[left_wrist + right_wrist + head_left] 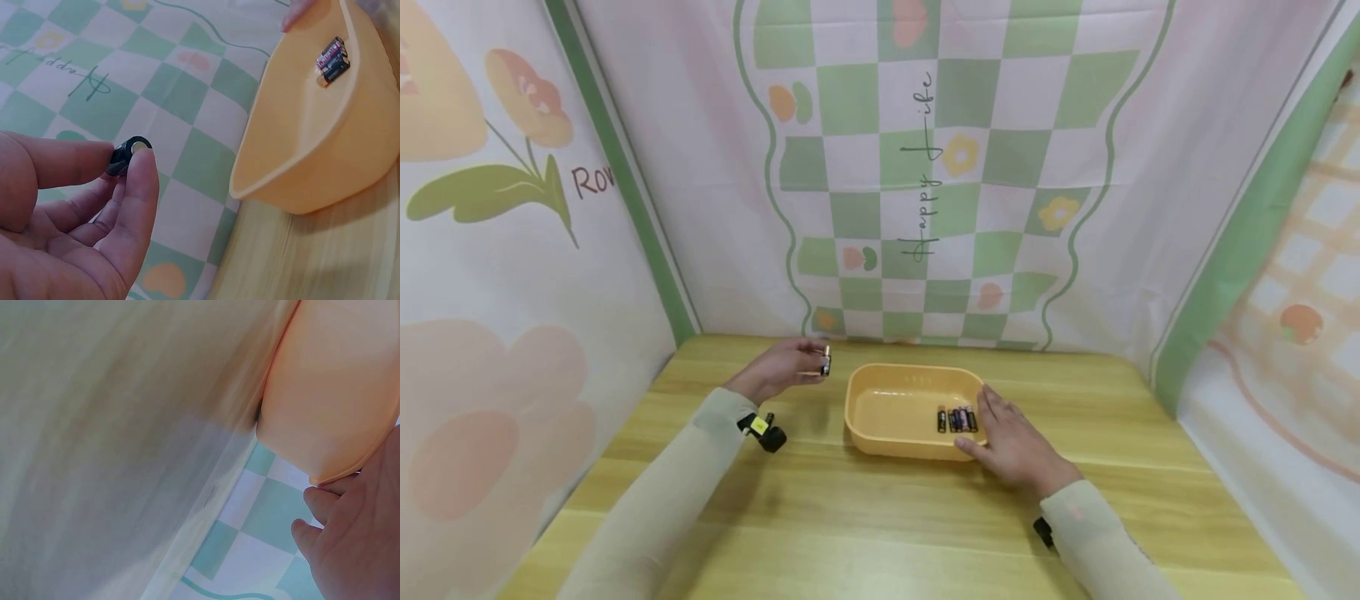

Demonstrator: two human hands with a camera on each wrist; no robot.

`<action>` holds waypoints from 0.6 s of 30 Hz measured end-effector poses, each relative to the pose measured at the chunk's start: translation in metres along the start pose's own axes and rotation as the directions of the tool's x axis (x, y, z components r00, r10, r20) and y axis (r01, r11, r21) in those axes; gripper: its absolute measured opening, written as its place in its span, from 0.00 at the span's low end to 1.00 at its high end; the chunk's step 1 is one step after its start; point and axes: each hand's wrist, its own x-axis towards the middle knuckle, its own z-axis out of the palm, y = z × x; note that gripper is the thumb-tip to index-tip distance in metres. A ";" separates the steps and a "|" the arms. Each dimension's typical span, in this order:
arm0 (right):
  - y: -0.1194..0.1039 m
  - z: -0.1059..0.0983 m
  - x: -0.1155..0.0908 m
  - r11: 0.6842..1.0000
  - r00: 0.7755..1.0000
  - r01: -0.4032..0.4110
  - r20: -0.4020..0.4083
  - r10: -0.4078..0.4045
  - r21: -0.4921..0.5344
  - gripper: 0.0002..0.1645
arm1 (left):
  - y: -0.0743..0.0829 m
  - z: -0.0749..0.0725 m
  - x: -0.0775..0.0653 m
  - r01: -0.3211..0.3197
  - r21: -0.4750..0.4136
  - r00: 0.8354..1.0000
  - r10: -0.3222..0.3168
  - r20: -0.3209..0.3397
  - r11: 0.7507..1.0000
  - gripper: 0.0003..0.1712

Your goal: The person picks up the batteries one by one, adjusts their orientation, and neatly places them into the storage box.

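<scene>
My left hand (786,364), raised over the table to the left of a yellow plastic basin (880,445), pinches a small dark battery (826,362) between thumb and fingertips. In the left wrist view one round end of that battery (128,155) faces the camera. Several more batteries (962,419) lie side by side at the right end inside the basin, with one dark battery (942,419) slightly apart from them. My right hand (1018,446) rests against the basin's right end, thumb and fingers spread and fairly straight along its rim.
The basin stands on a wood-grain table (880,525). Behind the table hangs a green and white checked cloth (910,208). Printed curtains (490,275) close off the left side, and another patterned curtain (1285,333) hangs on the right.
</scene>
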 end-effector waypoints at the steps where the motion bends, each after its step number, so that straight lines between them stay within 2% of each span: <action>1: 0.000 0.000 0.000 1.000 1.000 0.001 0.000 -0.001 0.000 0.58 | 0.002 0.001 0.000 0.000 0.004 1.000 0.000 0.003 1.000 0.18; 10: 0.001 -0.001 0.000 1.000 1.000 -0.005 0.004 0.005 -0.004 0.59 | 0.014 0.015 0.008 -0.002 0.014 0.999 0.001 0.036 1.000 0.21; 18: 0.000 0.000 -0.001 1.000 1.000 -0.014 0.017 0.014 0.007 0.59 | 0.018 0.027 0.015 0.003 0.038 0.999 -0.005 0.051 0.999 0.20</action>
